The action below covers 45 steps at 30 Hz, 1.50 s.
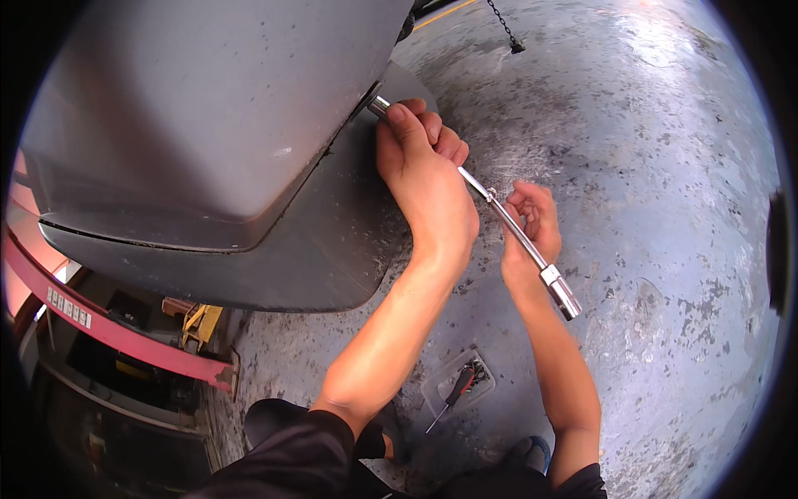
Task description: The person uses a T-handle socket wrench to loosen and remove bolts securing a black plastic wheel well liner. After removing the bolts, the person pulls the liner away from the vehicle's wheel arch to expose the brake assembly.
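Note:
My left hand is closed around a chrome socket wrench. One end of the wrench meets the dark seam where a grey vehicle body panel joins the darker lower trim; exactly what it sits on is hidden. From my left fist the long shaft slants down to the right, ending in a thick socket-like tip. My right hand is beside the shaft, its fingers loosely curled and not wrapped around it. Whether that hand touches the metal I cannot tell.
On the worn grey floor below my arms lies a clear plastic tray of small parts, a red-and-black screwdriver across it. A red lift arm and a yellow bracket are at lower left. A chain hangs at the top.

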Each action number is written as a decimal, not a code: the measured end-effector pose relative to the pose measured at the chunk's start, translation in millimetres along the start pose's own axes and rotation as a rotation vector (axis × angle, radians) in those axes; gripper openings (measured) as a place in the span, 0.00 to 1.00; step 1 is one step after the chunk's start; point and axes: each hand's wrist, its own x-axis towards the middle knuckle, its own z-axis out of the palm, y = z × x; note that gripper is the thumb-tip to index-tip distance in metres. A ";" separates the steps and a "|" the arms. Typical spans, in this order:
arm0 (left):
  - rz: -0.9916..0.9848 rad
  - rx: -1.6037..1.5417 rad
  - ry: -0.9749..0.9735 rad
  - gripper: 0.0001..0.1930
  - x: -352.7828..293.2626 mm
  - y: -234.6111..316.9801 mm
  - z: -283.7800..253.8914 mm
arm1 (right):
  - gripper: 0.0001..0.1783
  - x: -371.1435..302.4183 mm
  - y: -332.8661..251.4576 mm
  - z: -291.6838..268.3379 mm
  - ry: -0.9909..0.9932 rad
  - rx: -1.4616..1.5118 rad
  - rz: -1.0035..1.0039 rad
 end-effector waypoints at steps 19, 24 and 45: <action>0.085 0.067 -0.024 0.14 -2.2 -3.5 1.8 | 0.20 22.6 2.7 20.5 -0.206 0.428 -0.229; 0.037 0.101 -0.016 0.14 0.8 -1.0 -1.7 | 0.18 19.0 8.5 10.7 -0.039 -0.271 -0.672; -0.009 0.092 -0.016 0.15 -3.3 4.1 2.2 | 0.18 19.6 -1.7 25.9 -0.015 0.214 -0.365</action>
